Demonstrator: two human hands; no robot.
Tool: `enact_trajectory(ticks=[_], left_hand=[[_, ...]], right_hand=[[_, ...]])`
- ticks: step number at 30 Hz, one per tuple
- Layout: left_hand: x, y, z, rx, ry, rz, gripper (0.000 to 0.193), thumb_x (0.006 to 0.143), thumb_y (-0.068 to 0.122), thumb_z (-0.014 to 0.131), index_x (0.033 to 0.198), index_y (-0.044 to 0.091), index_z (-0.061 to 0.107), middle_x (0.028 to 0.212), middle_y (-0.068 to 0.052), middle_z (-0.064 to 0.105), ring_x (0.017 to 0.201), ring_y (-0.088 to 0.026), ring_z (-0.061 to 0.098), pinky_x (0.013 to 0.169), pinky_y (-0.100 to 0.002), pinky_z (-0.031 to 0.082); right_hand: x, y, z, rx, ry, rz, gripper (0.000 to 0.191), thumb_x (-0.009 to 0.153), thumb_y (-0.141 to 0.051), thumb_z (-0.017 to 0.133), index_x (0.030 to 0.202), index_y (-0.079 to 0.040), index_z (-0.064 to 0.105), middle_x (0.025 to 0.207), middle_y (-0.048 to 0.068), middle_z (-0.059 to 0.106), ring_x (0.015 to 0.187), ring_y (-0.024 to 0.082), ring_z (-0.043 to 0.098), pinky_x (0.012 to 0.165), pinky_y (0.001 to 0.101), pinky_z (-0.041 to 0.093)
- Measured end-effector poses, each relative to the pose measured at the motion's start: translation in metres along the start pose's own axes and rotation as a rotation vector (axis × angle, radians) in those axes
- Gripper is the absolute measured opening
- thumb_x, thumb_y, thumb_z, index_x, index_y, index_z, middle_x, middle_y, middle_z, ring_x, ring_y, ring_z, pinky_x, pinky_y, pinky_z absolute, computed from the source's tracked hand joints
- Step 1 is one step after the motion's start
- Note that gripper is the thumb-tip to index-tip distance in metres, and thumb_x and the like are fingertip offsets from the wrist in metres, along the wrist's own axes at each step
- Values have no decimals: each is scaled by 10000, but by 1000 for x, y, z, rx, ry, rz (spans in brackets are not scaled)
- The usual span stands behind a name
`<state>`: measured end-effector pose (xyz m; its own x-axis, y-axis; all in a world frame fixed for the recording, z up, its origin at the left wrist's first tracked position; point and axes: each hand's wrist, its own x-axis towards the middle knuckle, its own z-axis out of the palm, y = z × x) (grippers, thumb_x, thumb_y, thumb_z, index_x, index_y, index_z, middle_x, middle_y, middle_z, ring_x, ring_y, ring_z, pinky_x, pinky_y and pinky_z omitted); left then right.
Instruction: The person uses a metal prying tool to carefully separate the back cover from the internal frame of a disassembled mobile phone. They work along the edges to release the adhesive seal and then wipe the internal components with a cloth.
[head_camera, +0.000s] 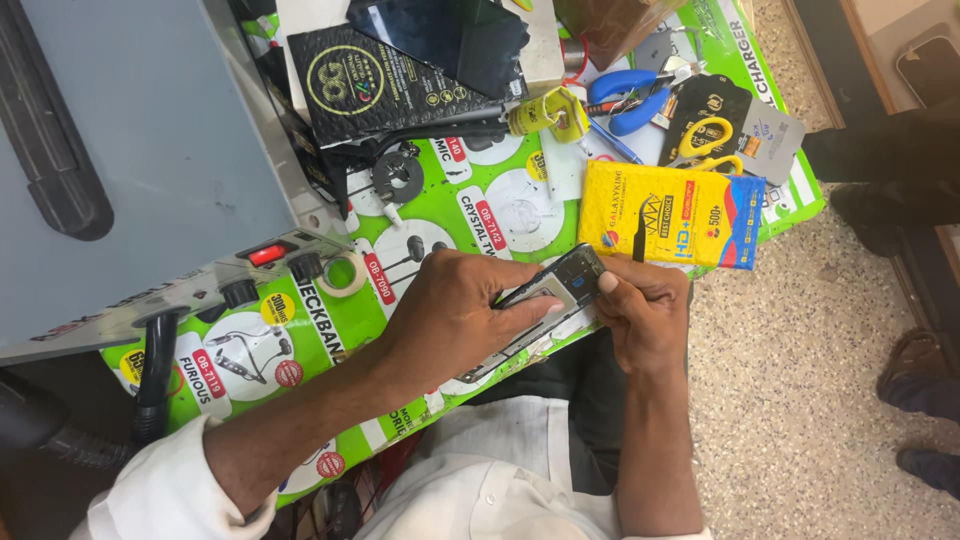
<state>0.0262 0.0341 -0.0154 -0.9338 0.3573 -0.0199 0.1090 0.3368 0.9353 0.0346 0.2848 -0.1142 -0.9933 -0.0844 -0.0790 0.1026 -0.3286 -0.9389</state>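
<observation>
Speckled stone flooring (790, 340) runs along the right of a small workbench covered by a bright green printed poster (330, 330) showing white circles with earphones. At the top lies a glossy black packet (375, 80) with a round yellow-green emblem, and beside it a dark sheet. A flat yellow box (670, 215) with blue and red corners sits at the bench's right edge, just above the hands. Behind it lie blue-handled pliers (625, 95) and a dark card holding yellow-handled scissors (705, 135). A grey machine housing (130, 150) fills the left, with a red rocker switch (265, 253), black knobs and a small roll of tape (345, 272) along its front lip.

The left hand (450, 310) and right hand (640, 310) both close around a dark phone frame (560, 285), held tilted over the near edge of the bench; the left fingers lie across its face, the right fingers clasp its end. Open room is scant on the bench; the clear space is over the floor to the right, where other people's shoes (915, 365) stand.
</observation>
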Motion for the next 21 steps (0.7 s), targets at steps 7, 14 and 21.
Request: enact_trajectory(ticks=[7, 14, 21], left_hand=[[0, 1, -1, -5, 25, 49, 209, 865, 218, 793, 999, 58, 777, 730, -141, 738, 582, -179, 733, 546, -323, 527], [-1, 1, 1, 6, 39, 59, 195, 869, 211, 788, 989, 58, 774, 759, -144, 745, 617, -209, 755, 556, -330, 547], [-2, -1, 3, 12, 65, 100, 179, 876, 200, 787, 975, 52, 768, 803, -146, 750, 672, -247, 763, 573, -339, 556]], right_hand=[[0, 0, 0, 15, -19, 5, 285, 921, -36, 659, 1121, 160, 708, 711, 11, 532, 557, 56, 359, 500, 237, 259], [2, 0, 2, -3, 16, 29, 297, 905, -6, 632, 1132, 170, 707, 695, 10, 525, 547, 61, 366, 499, 243, 266], [3, -1, 2, -45, 43, 21, 295, 886, 25, 646, 1145, 157, 700, 725, 24, 552, 551, 58, 378, 493, 235, 267]])
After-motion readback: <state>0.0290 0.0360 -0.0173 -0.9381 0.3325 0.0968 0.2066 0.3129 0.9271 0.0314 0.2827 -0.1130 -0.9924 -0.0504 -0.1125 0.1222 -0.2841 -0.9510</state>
